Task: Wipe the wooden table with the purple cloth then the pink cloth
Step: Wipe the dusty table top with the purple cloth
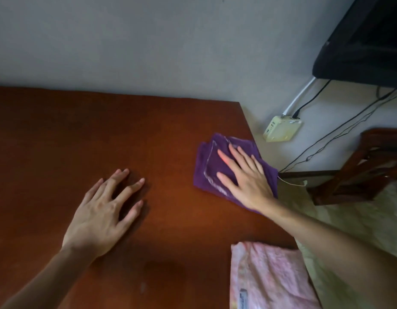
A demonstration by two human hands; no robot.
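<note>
Your right hand (244, 172) presses flat, fingers straight, on the purple cloth (206, 166) near the wooden table (81, 134)'s right edge; your left hand (104, 210) rests spread on bare wood. The pink cloth (268, 277) lies at the near-right corner, by a grey wall (148, 41).

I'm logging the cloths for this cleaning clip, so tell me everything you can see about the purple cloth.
The purple cloth is a deep violet, soft towel-like fabric, folded into a rough rectangle with a paler stitched hem showing on top. It lies flat on the wooden table near its far right edge, one corner reaching that edge. The right hand presses on it with straight, spread fingers.
</note>
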